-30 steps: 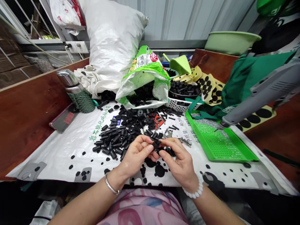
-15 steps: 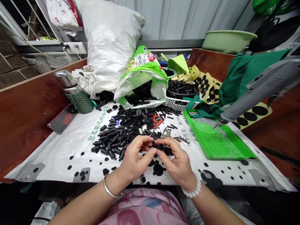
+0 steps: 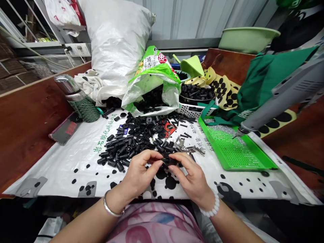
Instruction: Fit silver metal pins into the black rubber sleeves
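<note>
My left hand [image 3: 143, 168] and my right hand [image 3: 190, 173] meet low over the front of the table. Between their fingertips is a small black plastic part [image 3: 165, 161], pinched from both sides; its exact shape is partly covered by the fingers. Just beyond the hands spreads a heap of black plastic pieces [image 3: 126, 143], tubes and round discs among them. Several flat metal strips [image 3: 194, 149] lie right of the heap. Small black pins [image 3: 186, 135] are scattered behind those strips.
On the right stand a green perforated tray [image 3: 233, 152] with small silvery pieces and a grey electric screwdriver [image 3: 275, 104] hanging over it. Behind the heap are an open green-white bag [image 3: 152, 81] and a white basket [image 3: 188, 109]. A flask [image 3: 81, 101] and phone [image 3: 66, 128] sit left.
My hands have drawn slightly apart, and the black part shows more clearly between the fingertips. The whole view has shifted slightly.
</note>
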A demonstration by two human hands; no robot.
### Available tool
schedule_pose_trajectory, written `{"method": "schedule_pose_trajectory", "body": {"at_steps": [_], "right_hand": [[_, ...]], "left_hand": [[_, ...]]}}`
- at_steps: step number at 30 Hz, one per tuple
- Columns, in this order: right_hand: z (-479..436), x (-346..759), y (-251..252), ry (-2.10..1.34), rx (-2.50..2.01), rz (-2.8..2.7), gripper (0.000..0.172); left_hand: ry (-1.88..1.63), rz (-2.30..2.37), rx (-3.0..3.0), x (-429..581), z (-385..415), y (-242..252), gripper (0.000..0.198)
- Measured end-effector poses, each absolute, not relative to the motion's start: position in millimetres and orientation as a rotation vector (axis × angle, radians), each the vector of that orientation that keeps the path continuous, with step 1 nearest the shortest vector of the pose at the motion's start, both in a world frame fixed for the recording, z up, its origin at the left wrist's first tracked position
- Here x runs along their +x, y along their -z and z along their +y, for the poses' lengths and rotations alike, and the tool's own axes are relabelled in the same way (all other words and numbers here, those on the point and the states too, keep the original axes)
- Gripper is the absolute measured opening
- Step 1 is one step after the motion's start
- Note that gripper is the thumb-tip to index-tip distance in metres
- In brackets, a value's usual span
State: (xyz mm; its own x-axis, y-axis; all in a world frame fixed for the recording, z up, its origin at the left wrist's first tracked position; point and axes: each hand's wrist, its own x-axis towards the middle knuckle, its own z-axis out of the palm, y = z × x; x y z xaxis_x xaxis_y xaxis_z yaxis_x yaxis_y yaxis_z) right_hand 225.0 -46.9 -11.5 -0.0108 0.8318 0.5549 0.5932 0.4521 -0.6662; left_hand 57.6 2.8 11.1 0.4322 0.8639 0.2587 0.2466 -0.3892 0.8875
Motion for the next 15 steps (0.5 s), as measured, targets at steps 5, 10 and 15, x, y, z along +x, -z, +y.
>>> {"method": "schedule_pose_trajectory", "body": {"at_steps": [5,10,15], "right_hand": [[-49.6,215.7,13.1,-0.160,-1.188,-1.708,0.029],[-51.6,209.8,14.6,-0.129,-1.129,-1.737,0.037],[-49.2,208.2,14.5,-0.184,-1.105,-1.731,0.037]], "left_hand": [[-0.974,0.954,1.708,62.3,-0.2,-4.4,0.013],[-1.059,0.961,2.114,61.4,0.3,0.6,0.017],[-1.035,0.986,2.276,60.7,3.7,3.5,0.026]]}}
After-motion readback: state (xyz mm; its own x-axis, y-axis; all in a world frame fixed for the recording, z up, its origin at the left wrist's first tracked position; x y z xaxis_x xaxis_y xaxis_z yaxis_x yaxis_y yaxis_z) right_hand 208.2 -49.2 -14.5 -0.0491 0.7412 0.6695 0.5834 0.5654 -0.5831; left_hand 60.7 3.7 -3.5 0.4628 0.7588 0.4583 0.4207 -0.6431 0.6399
